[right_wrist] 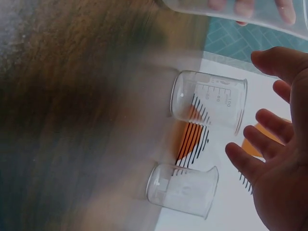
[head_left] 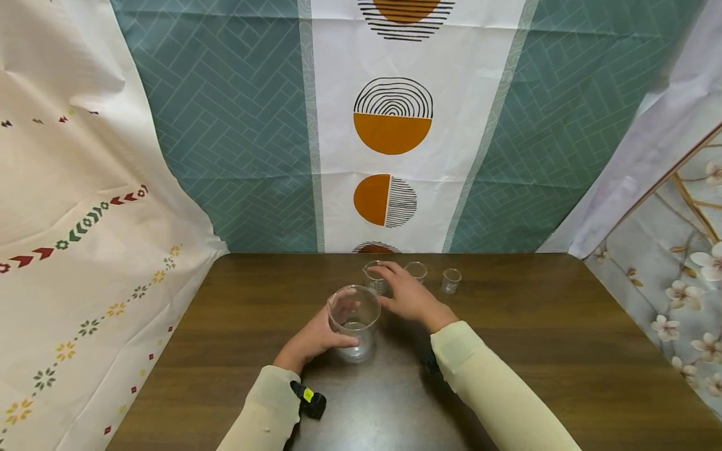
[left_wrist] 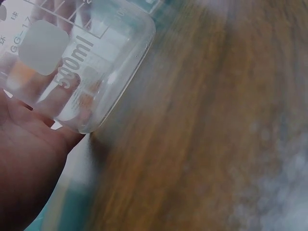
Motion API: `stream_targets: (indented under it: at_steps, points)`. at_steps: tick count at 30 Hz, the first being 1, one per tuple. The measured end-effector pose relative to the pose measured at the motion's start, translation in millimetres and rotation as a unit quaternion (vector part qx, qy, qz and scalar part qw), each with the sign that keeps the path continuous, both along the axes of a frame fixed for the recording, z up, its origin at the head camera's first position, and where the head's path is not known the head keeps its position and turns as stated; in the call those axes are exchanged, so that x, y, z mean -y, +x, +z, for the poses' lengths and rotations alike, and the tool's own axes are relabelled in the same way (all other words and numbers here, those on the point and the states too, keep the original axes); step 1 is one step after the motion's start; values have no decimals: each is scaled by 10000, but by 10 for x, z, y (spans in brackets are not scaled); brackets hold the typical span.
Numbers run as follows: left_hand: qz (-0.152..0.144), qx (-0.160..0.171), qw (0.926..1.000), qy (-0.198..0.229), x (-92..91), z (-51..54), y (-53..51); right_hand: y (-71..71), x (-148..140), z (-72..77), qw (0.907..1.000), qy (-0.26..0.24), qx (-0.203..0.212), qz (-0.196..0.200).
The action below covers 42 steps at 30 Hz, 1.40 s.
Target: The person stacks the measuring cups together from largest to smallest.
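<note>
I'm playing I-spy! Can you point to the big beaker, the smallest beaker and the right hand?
Big beaker (head_left: 365,342): head view, on its side, below the rim.
Smallest beaker (head_left: 450,283): head view, mid-side.
Right hand (head_left: 408,294): head view, back of the hand.

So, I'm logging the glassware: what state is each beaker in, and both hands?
500 ml beaker: upright, looks empty, held
Left small beaker: upright, looks empty
Middle small beaker: upright, looks empty
Right small beaker: upright, looks empty
Left hand: gripping the 500 ml beaker
Right hand: holding nothing, thumb and fingers apart
</note>
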<state>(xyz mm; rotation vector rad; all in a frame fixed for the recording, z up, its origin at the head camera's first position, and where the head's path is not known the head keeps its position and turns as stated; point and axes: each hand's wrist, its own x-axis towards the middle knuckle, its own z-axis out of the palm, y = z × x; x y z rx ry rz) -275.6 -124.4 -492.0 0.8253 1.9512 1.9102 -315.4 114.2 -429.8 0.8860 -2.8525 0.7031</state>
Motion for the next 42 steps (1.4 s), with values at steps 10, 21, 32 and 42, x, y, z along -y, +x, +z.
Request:
stream_targets:
  at_steps: [10, 21, 32, 42]
  points:
    - [-135, -15, 9999, 90, -8, -9, -12, -106, 49, 33, 9998, 114, -107, -97]
    - [-16, 54, 10000, 17, -10, 13, 10, -181, 105, 1, 9996, 156, -88, -216]
    - [-56, 31, 10000, 30, -5, -17, 6, -257, 151, -9, 9993, 230, -111, -280]
    - [-17, 23, 10000, 77, -1, -21, 14, -304, 203, -9, 9988, 382, 32, -310]
